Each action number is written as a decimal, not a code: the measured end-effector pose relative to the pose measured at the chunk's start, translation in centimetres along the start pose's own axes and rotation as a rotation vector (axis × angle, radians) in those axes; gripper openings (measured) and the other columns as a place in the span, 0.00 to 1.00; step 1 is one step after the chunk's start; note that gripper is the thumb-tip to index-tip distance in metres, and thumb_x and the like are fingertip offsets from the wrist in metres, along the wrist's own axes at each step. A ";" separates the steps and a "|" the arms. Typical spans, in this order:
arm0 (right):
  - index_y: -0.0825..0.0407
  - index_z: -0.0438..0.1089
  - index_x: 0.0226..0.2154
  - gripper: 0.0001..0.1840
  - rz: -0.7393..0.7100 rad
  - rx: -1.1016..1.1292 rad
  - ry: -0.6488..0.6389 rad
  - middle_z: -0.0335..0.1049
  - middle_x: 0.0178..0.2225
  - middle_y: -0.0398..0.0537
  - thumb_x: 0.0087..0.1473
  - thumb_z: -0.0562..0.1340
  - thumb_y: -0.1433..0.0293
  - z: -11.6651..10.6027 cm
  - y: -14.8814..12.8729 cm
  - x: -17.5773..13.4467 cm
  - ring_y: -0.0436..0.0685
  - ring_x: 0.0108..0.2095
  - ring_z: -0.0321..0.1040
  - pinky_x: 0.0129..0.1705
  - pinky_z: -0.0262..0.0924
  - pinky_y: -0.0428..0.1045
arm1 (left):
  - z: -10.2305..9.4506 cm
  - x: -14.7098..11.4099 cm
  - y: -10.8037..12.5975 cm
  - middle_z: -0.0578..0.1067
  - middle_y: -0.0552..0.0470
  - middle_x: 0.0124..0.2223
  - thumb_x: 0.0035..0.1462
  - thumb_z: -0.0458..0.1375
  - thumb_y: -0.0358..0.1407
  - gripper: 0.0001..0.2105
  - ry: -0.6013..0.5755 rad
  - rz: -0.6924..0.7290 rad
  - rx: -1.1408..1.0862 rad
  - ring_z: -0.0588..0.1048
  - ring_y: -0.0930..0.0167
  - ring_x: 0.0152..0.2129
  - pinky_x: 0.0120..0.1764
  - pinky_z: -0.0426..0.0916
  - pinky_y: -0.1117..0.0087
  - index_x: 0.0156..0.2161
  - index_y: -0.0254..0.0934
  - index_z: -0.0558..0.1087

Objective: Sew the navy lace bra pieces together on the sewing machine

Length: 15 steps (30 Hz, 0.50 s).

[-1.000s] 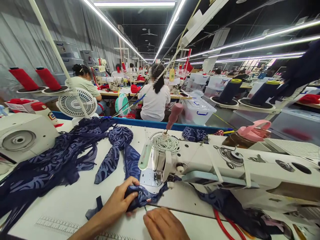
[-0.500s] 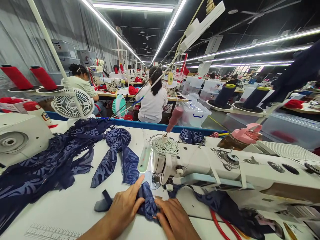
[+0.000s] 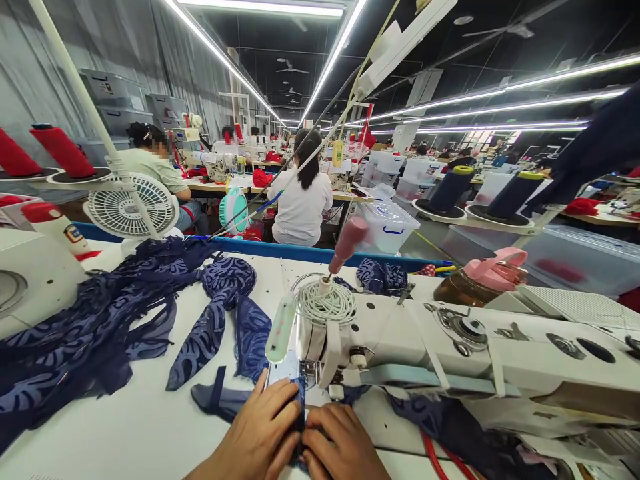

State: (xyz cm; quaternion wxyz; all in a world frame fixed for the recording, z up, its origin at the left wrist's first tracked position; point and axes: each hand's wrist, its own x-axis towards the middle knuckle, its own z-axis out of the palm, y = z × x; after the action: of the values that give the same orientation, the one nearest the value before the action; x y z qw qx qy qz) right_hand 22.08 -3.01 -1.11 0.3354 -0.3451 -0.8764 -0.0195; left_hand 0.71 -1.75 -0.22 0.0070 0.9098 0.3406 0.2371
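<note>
A navy lace fabric piece lies below the needle area of the white sewing machine, mostly hidden under my hands. My left hand covers its left side, fingers bent down on the cloth and index finger reaching toward the presser foot. On the right edge, my right hand has its fingers curled and gripping the fabric close to the left fingertips. Left of the machine lie a patterned navy cup-shaped piece and a dark strap-like piece.
A heap of navy lace strips spreads over the left of the white table. A pale green lamp-like piece stands beside the machine head. Behind are a white fan, a pink-lidded bottle, thread cones and seated co-workers.
My left hand has moved right and down over the fabric, covering most of it. My right hand has shifted slightly left, its fingers curling more. The camera view has shifted slightly.
</note>
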 end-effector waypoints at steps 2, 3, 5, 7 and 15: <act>0.50 0.68 0.32 0.04 -0.017 -0.008 0.053 0.68 0.33 0.44 0.55 0.60 0.75 0.3 0.0 0.2 0.54 0.33 0.63 0.37 0.54 0.50 | -0.3 0.4 -0.2 0.74 0.44 0.58 0.59 0.53 0.26 0.22 -0.057 0.002 0.043 0.71 0.62 0.57 0.64 0.59 0.51 0.59 0.35 0.65; 0.50 0.68 0.33 0.04 -0.027 -0.014 0.081 0.68 0.33 0.44 0.56 0.60 0.75 0.5 0.0 0.3 0.54 0.33 0.63 0.37 0.54 0.50 | -0.4 0.5 -0.2 0.73 0.45 0.58 0.59 0.54 0.26 0.24 -0.066 0.010 0.076 0.70 0.62 0.57 0.64 0.58 0.51 0.61 0.35 0.64; 0.51 0.70 0.34 0.04 -0.038 -0.026 0.127 0.68 0.32 0.45 0.58 0.59 0.74 0.5 0.0 0.4 0.54 0.33 0.64 0.38 0.53 0.51 | -0.3 0.5 -0.4 0.73 0.46 0.59 0.60 0.54 0.26 0.24 -0.052 0.019 0.139 0.69 0.62 0.58 0.64 0.57 0.51 0.62 0.36 0.64; 0.52 0.71 0.36 0.06 -0.039 -0.033 0.143 0.69 0.32 0.46 0.60 0.57 0.73 0.5 -0.1 0.5 0.55 0.33 0.64 0.39 0.53 0.51 | 0.1 0.4 -0.6 0.72 0.47 0.60 0.61 0.54 0.27 0.23 -0.029 0.017 0.184 0.68 0.61 0.59 0.65 0.56 0.50 0.62 0.36 0.65; 0.51 0.72 0.40 0.12 -0.010 -0.035 0.133 0.72 0.33 0.47 0.66 0.54 0.69 0.1 -0.2 0.4 0.56 0.34 0.66 0.42 0.54 0.53 | 0.8 0.1 -0.5 0.70 0.47 0.61 0.63 0.53 0.29 0.23 -0.005 -0.007 0.238 0.65 0.56 0.60 0.60 0.62 0.47 0.63 0.37 0.64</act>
State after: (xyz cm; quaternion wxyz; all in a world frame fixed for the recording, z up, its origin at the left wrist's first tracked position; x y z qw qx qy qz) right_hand 21.72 -2.93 -0.92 0.3868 -0.3445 -0.8533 -0.0596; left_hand 0.83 -1.21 -0.99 -0.0992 0.9037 0.3693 0.1927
